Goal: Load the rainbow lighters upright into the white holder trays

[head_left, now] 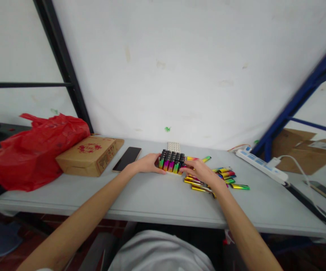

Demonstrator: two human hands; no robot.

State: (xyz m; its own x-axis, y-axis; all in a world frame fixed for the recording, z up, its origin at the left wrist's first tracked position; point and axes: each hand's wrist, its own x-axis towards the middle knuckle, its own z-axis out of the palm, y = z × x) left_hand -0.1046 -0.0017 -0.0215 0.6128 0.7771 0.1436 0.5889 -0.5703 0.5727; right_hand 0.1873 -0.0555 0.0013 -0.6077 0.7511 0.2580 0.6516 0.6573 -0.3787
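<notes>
Several lighters with black tops and shiny green, purple and yellow bodies stand upright in tight rows in the middle of the table. A pale strip along their base looks like a tray. My left hand curves around the left end of the rows, thumb along the near side. At the right end, my right hand has its bent fingers pressed to the outermost lighters. Loose lighters lie in a heap beside and partly under my right hand. Behind the rows sits a white tray with a grid of holes.
A dark phone lies left of my left hand. Farther left are a brown cardboard box and a red plastic bag. On the right lies a white power strip with a cable, near an opened carton and blue rack posts.
</notes>
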